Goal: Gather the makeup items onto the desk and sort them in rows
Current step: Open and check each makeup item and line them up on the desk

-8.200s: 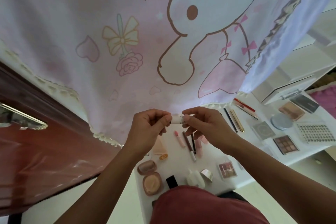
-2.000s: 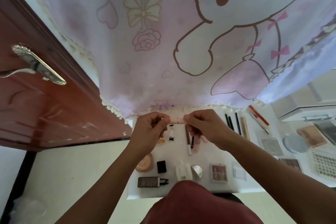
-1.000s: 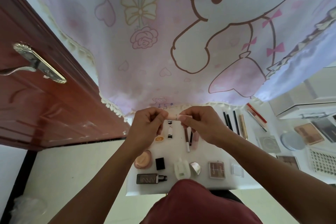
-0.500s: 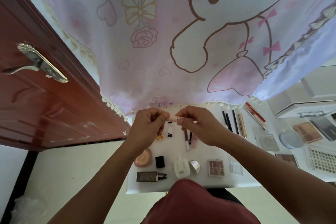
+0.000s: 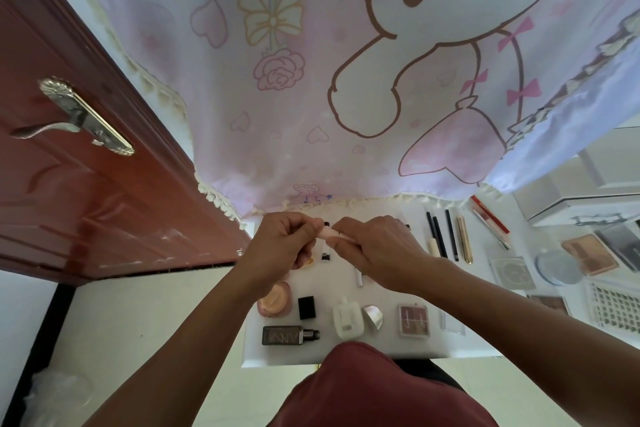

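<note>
The small pink tube (image 5: pixel 327 233) is held level in the air above the far part of the white counter (image 5: pixel 381 350), just in front of the hem of the curtain. The left hand (image 5: pixel 280 243) pinches one end of the tube between thumb and curled fingers (image 5: pixel 309 231). The right hand (image 5: pixel 377 250) pinches the other end in the same manner, and its other fingers are curled. On the counter directly below the hands lies a small black-and-white tube (image 5: pixel 325 255). The near row on the counter holds, from left to right, a dark bottle (image 5: pixel 289 335) lying on its side, a white bottle (image 5: pixel 347 320), a silver wedge-shaped piece (image 5: pixel 372 316) and a brown palette (image 5: pixel 413 320). A round peach compact (image 5: pixel 273 300) and a black cap (image 5: pixel 307 307) lie just behind the dark bottle. To the right of the hands, black pencils (image 5: pixel 440 236) and a gold tube (image 5: pixel 464 239) lie side by side. Farther right are a round silver compact (image 5: pixel 557 267) and a white basket (image 5: pixel 613 308). A pink cartoon-print curtain (image 5: pixel 311 80) hangs behind the counter, with a red-brown door (image 5: pixel 69 184) to its left.
</note>
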`<action>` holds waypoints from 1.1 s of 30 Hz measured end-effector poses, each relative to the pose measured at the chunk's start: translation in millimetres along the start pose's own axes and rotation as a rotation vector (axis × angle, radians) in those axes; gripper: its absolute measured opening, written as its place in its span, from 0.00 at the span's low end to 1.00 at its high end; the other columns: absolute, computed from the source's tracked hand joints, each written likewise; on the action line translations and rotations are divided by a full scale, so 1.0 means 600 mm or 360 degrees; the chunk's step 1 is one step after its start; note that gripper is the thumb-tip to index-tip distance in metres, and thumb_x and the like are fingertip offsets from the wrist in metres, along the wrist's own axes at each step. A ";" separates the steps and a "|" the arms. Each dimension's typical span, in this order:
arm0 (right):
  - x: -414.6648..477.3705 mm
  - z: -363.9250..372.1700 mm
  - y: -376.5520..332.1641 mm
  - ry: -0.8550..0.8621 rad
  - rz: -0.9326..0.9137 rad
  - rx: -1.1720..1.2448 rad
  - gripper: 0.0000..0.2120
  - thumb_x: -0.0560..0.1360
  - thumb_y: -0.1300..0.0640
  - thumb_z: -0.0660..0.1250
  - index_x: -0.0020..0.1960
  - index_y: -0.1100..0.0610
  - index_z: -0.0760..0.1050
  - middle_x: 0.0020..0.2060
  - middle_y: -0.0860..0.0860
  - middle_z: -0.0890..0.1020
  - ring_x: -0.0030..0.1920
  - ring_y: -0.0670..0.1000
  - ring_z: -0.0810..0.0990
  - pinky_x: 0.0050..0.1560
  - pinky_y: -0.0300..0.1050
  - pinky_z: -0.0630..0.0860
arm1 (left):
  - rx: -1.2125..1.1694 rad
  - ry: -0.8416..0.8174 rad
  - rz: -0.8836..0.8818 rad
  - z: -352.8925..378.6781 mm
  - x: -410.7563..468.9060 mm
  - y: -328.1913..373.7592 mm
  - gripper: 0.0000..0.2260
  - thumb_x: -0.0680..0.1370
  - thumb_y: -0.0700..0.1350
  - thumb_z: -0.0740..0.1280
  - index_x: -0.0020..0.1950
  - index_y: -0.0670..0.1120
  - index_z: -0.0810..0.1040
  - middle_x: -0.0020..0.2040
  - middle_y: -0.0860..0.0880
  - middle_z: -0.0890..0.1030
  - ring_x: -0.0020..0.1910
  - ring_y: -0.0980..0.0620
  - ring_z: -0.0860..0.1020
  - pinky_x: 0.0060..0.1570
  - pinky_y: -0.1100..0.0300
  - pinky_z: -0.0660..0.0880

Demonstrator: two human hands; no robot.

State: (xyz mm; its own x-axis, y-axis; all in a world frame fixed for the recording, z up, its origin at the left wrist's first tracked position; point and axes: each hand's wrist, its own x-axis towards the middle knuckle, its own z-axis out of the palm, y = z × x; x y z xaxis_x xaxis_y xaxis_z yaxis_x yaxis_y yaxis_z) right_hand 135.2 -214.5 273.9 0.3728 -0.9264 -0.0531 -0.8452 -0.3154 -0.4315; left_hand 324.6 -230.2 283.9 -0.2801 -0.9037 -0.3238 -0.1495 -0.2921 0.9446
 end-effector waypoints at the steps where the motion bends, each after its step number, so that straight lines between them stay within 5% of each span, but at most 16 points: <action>1: 0.001 0.000 0.000 0.0001 -0.0001 0.0013 0.17 0.81 0.41 0.56 0.60 0.50 0.75 0.24 0.45 0.66 0.25 0.45 0.64 0.28 0.39 0.58 | 0.0001 0.0001 -0.0008 0.000 0.001 0.000 0.09 0.80 0.42 0.65 0.43 0.42 0.82 0.29 0.46 0.71 0.25 0.53 0.68 0.24 0.64 0.64; 5: 0.004 0.005 0.000 0.0064 0.0009 0.0080 0.29 0.75 0.33 0.46 0.57 0.49 0.75 0.23 0.44 0.66 0.23 0.44 0.64 0.28 0.40 0.58 | 0.0023 0.0014 -0.0010 -0.001 0.003 0.001 0.09 0.80 0.42 0.65 0.43 0.40 0.81 0.28 0.47 0.71 0.24 0.53 0.68 0.24 0.64 0.64; 9: 0.007 0.018 0.005 0.0066 0.0066 0.0041 0.30 0.74 0.31 0.41 0.53 0.50 0.72 0.25 0.44 0.67 0.25 0.44 0.64 0.34 0.44 0.64 | 0.0051 0.0041 0.0061 -0.002 0.004 0.008 0.09 0.79 0.41 0.65 0.41 0.42 0.81 0.28 0.46 0.71 0.24 0.52 0.67 0.24 0.64 0.65; 13: 0.008 0.022 0.011 -0.0014 0.0075 0.0103 0.22 0.76 0.32 0.44 0.50 0.47 0.66 0.28 0.45 0.71 0.29 0.46 0.69 0.35 0.49 0.73 | 0.0177 0.0066 0.0134 -0.003 0.004 0.012 0.07 0.79 0.39 0.66 0.44 0.40 0.81 0.26 0.47 0.73 0.24 0.52 0.68 0.25 0.64 0.66; 21: 0.007 0.021 0.009 0.0115 -0.0031 0.0099 0.26 0.77 0.33 0.44 0.52 0.50 0.72 0.23 0.45 0.67 0.23 0.46 0.65 0.30 0.42 0.61 | 0.0220 0.0032 0.0138 -0.004 0.006 0.015 0.08 0.80 0.40 0.65 0.43 0.41 0.82 0.27 0.45 0.73 0.26 0.50 0.68 0.26 0.64 0.67; 25: 0.004 0.019 0.013 0.0156 -0.0005 0.0104 0.24 0.78 0.34 0.48 0.53 0.49 0.73 0.22 0.45 0.67 0.24 0.48 0.69 0.30 0.43 0.65 | 0.0225 0.0052 0.0131 -0.004 0.008 0.013 0.08 0.80 0.40 0.66 0.44 0.40 0.82 0.27 0.45 0.73 0.26 0.50 0.68 0.26 0.63 0.67; 30: -0.003 -0.001 0.008 0.0010 0.0107 0.0364 0.18 0.78 0.36 0.59 0.57 0.49 0.73 0.29 0.40 0.76 0.33 0.44 0.76 0.40 0.45 0.74 | 0.0203 0.0081 0.0157 -0.006 0.011 0.016 0.07 0.79 0.40 0.66 0.43 0.41 0.82 0.27 0.45 0.72 0.25 0.51 0.68 0.26 0.64 0.66; 33: -0.009 -0.005 0.011 0.0008 0.0114 0.0625 0.12 0.80 0.43 0.60 0.52 0.51 0.74 0.29 0.42 0.75 0.31 0.44 0.73 0.36 0.45 0.72 | 0.0146 0.0113 0.0167 -0.012 0.012 0.014 0.06 0.79 0.39 0.66 0.45 0.39 0.82 0.27 0.46 0.73 0.25 0.52 0.68 0.25 0.63 0.66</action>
State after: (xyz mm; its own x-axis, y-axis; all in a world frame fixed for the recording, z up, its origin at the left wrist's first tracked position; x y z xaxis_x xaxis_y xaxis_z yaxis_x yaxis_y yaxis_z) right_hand 126.3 -212.3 273.8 0.3155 -0.9445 -0.0916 -0.6578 -0.1482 -0.7385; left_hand 328.3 -241.5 290.1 -0.2313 -0.9487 -0.2157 -0.2098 -0.1679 0.9632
